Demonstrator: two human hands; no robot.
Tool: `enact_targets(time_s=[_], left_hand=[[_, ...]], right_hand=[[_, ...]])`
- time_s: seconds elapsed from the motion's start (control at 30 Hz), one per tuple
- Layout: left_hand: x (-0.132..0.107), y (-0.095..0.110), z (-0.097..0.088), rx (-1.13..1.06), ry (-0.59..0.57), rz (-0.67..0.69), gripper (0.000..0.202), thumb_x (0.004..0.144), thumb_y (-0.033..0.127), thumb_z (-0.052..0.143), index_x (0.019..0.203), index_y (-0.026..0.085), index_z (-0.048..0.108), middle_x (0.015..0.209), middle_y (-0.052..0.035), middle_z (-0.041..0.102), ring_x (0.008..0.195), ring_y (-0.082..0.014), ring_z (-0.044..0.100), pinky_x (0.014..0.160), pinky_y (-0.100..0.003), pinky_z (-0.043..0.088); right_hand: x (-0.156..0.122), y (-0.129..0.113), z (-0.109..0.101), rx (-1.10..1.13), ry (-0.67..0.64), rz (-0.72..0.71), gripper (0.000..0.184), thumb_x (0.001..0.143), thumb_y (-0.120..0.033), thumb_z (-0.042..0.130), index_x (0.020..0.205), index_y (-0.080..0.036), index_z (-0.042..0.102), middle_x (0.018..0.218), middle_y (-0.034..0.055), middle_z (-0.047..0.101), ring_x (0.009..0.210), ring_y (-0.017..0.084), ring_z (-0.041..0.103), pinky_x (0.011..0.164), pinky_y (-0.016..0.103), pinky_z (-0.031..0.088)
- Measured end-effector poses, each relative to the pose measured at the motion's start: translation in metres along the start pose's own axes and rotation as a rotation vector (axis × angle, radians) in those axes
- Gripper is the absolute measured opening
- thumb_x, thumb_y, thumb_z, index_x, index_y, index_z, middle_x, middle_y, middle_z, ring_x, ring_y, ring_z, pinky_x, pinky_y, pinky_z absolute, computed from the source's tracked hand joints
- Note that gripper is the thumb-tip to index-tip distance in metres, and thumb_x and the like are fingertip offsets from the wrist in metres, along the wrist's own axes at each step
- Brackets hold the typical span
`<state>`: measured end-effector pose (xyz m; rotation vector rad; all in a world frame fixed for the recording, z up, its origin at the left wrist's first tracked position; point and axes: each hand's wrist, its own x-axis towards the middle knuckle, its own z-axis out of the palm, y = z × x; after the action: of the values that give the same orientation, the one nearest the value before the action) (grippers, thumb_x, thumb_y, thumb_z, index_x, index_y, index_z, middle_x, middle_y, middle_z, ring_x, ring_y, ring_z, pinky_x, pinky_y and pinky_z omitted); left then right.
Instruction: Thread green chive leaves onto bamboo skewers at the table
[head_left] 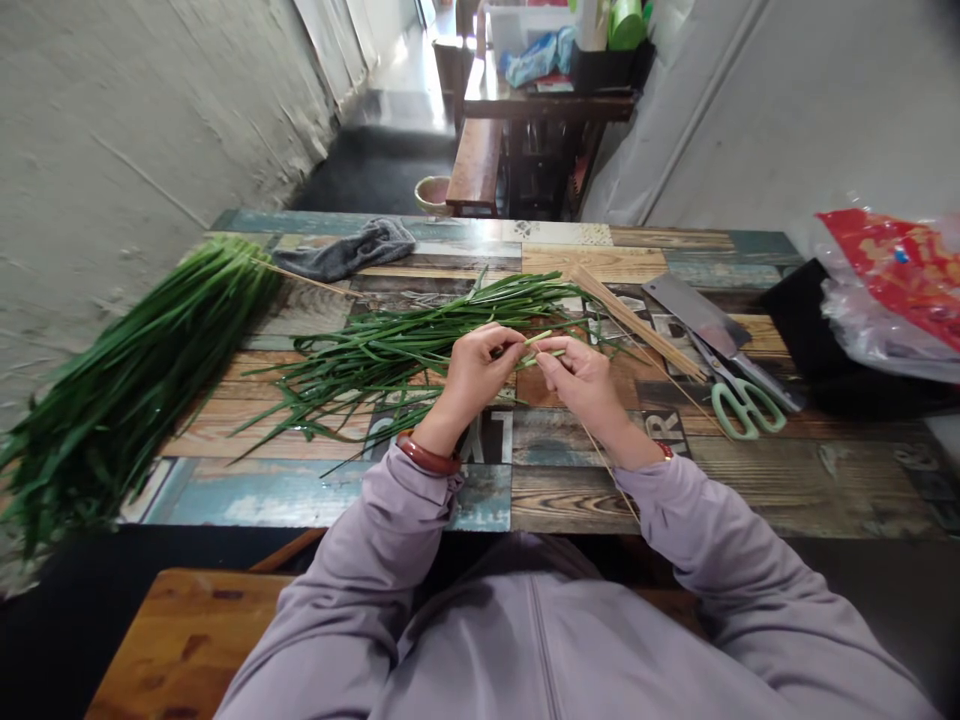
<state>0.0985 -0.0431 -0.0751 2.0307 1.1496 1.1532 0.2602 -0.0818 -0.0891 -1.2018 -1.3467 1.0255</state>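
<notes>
Over the middle of the table, my left hand [484,370] and my right hand [581,380] meet with fingertips almost touching. Both are closed in a pinch on a few pale Chinese chive stems [541,346]. A thin bamboo skewer [609,470] slants from beneath my right hand toward the table's near edge; its upper end is hidden by the fingers. Loose Chinese chives [405,335] lie spread behind and left of my left hand. To the right of my right hand rests a bundle of bamboo skewers [637,325].
A thick bunch of chives [142,360] hangs over the table's left edge. A grey cloth [349,252] lies at the back. On the right are a cleaver [694,308], green-handled scissors [739,405] and a black container [799,320] with a red plastic bag [904,265].
</notes>
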Motion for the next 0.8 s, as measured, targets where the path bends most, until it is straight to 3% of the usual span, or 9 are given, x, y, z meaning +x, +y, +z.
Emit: enact_targets(time_s=[0.3, 0.8], left_hand=[[0.0002, -0.0005, 0.0009, 0.009, 0.010, 0.017, 0.013, 0.085, 0.019, 0.061, 0.077, 0.017, 0.072, 0.072, -0.0010, 0.068, 0.067, -0.0125, 0.059, 0.066, -0.025, 0.045], [-0.0031, -0.0030, 0.0041, 0.123, -0.006, 0.082, 0.015, 0.087, 0.018, 0.060, 0.080, 0.019, 0.072, 0.074, -0.0022, 0.067, 0.070, -0.0136, 0.060, 0.064, -0.025, 0.042]], right_hand=[[-0.0016, 0.0061, -0.0004, -0.010, -0.021, 0.021, 0.034, 0.084, -0.046, 0.062, 0.102, -0.018, 0.067, 0.052, -0.0065, 0.052, 0.044, 0.008, 0.043, 0.045, 0.022, 0.029], [-0.0002, 0.0091, 0.0007, -0.043, 0.018, 0.038, 0.029, 0.085, -0.043, 0.061, 0.097, -0.017, 0.066, 0.052, -0.0058, 0.053, 0.045, 0.009, 0.048, 0.047, 0.022, 0.033]])
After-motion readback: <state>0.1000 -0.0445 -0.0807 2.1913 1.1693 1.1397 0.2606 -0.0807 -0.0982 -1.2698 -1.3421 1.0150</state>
